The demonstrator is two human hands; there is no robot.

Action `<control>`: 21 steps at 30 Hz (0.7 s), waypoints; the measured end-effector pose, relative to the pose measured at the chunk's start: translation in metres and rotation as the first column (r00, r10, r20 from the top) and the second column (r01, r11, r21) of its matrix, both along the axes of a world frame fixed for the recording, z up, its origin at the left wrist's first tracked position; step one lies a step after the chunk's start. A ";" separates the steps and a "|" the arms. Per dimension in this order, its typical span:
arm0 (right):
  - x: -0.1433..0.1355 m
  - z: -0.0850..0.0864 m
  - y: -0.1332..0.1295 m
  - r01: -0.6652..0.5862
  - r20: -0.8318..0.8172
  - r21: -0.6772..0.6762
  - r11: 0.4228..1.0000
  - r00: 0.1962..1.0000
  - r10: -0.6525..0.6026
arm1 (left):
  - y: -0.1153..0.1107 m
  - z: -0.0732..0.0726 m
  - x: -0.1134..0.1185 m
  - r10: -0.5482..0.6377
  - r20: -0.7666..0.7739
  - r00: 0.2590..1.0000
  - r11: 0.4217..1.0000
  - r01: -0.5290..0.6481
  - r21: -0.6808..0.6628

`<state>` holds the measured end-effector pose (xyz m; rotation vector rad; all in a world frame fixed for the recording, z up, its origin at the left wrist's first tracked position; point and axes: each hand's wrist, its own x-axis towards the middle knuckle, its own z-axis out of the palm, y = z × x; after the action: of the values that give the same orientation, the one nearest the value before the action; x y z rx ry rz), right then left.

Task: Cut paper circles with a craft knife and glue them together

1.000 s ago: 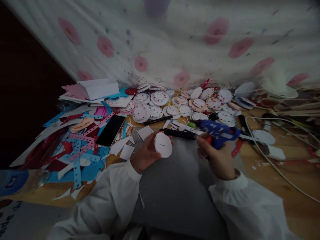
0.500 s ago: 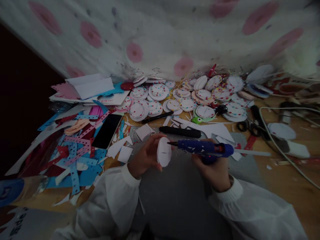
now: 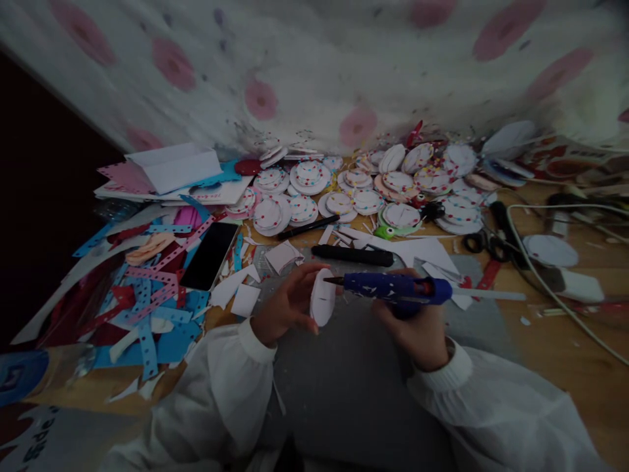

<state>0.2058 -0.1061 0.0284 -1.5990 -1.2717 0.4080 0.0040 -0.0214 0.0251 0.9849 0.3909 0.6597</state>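
My left hand point(image 3: 287, 303) holds a small white paper disc point(image 3: 323, 300) between thumb and fingers, its face tilted toward the right. A short dark line shows on the disc. Wrapped round the handle of a blue glue gun point(image 3: 393, 288) is my right hand point(image 3: 417, 331). The gun points left, and its dark nozzle is at the upper part of the disc; whether they touch I cannot tell. A clear glue stick point(image 3: 489, 295) juts from the gun's rear. Both hands are above a grey mat point(image 3: 344, 393).
Behind the hands are a black rod point(image 3: 352, 255), a pen point(image 3: 308, 227) and several layered paper discs with coloured dots point(image 3: 310, 176). A phone point(image 3: 210, 255) and paper strips point(image 3: 147, 295) lie left. Scissors point(image 3: 486, 244) and a white cable point(image 3: 545, 288) lie right.
The glue gun has moved slightly left, so its nozzle now overlaps the disc more in view. The disc is turned a little more edge-on. Both hands keep their hold.
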 end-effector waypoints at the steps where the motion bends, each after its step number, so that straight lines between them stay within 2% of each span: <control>1: 0.000 0.000 0.000 -0.001 -0.002 -0.001 1.000 1.000 0.001 | 0.000 0.000 0.000 0.000 0.004 1.000 1.000 0.000 -0.001; 21: -0.001 0.002 -0.003 -0.059 0.026 -0.005 0.998 0.998 0.059 | 0.002 -0.003 0.000 0.009 0.027 1.000 1.000 -0.009 -0.011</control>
<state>0.2045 -0.1091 0.0305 -1.5776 -1.3416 0.4276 0.0039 -0.0197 0.0220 0.9634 0.3748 0.6776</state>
